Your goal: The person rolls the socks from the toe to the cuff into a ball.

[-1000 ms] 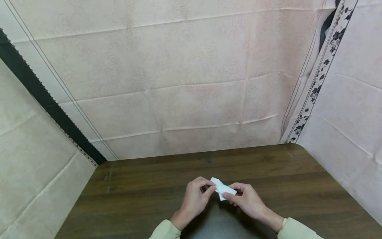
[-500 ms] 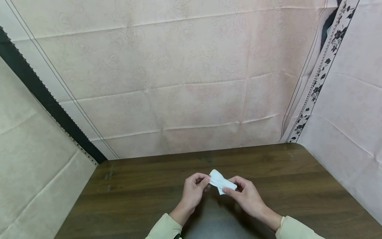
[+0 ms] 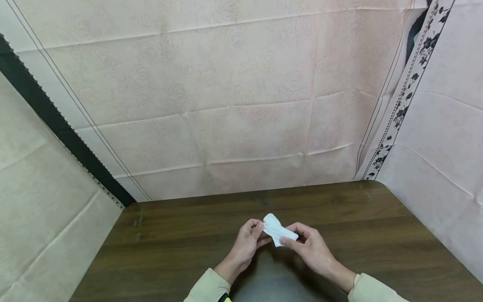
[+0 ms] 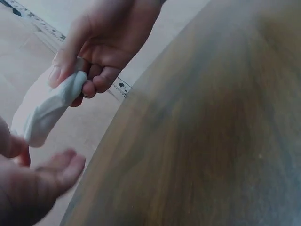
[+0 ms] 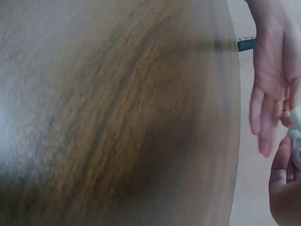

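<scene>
White folded cloth [image 3: 276, 230] (or tissue, can't tell) is up over the wooden table [image 3: 177, 247], left hand [image 3: 247, 243] pinching one end and right hand [image 3: 312, 247] the other. I'd guess it could slip or unfurl if either pinch slackens or the pull gets uneven. Those hands kinda block the ends, and pale patterned sheets [image 3: 234, 84] wall off the table's back and sides.
</scene>
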Tool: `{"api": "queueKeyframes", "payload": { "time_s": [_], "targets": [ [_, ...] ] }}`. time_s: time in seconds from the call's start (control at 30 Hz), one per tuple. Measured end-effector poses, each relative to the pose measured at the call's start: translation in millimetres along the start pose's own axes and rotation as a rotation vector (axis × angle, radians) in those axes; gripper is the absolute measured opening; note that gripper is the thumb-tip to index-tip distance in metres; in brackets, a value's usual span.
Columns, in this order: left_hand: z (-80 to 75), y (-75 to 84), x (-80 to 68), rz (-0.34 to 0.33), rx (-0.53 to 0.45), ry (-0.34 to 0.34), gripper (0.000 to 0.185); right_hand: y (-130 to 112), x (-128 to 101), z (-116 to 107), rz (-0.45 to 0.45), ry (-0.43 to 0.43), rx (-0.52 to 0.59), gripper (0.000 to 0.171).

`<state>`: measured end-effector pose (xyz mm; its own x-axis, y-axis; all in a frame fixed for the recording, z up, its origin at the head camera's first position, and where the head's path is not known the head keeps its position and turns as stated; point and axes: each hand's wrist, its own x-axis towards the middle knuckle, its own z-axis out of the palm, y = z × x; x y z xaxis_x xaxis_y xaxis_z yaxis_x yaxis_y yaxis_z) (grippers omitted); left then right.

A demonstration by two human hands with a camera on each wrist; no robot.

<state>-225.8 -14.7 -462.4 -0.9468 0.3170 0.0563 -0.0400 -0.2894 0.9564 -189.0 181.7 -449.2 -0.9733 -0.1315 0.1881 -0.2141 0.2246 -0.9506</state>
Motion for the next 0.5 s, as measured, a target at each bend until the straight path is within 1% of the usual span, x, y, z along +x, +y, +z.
{"api": "queueKeyframes", "payload": {
  "time_s": [0.1, 0.17, 0.23, 0.33, 0.43, 0.5],
  "targets": [
    [-1.0, 0.8, -1.4, -0.019, -0.08, -0.066, 0.015, 0, 0, -1, 0.006, -0.034, 0.006, 0.026],
    [-0.4, 1.8, -2.1, -0.014, -0.11, -0.075, 0.015, 1, 0, -2, -0.003, -0.059, 0.001, 0.027],
    [1.2, 2.7, -2.4, -0.008, -0.124, -0.055, 0.014, 1, 1, -3, -0.022, -0.079, -0.008, 0.028],
    [5.0, 2.5, -2.8, 0.005, -0.12, -0.005, 0.013, 0, 3, -2, -0.06, -0.09, -0.061, 0.026],
    [9.7, 1.8, -2.9, 0.016, -0.106, 0.053, 0.011, -2, 4, 0, -0.129, -0.052, -0.179, 0.021],
    [12.5, 1.4, -2.8, 0.026, -0.095, 0.09, 0.01, -3, 5, 1, -0.194, -0.003, -0.274, 0.023]
  ]
}}
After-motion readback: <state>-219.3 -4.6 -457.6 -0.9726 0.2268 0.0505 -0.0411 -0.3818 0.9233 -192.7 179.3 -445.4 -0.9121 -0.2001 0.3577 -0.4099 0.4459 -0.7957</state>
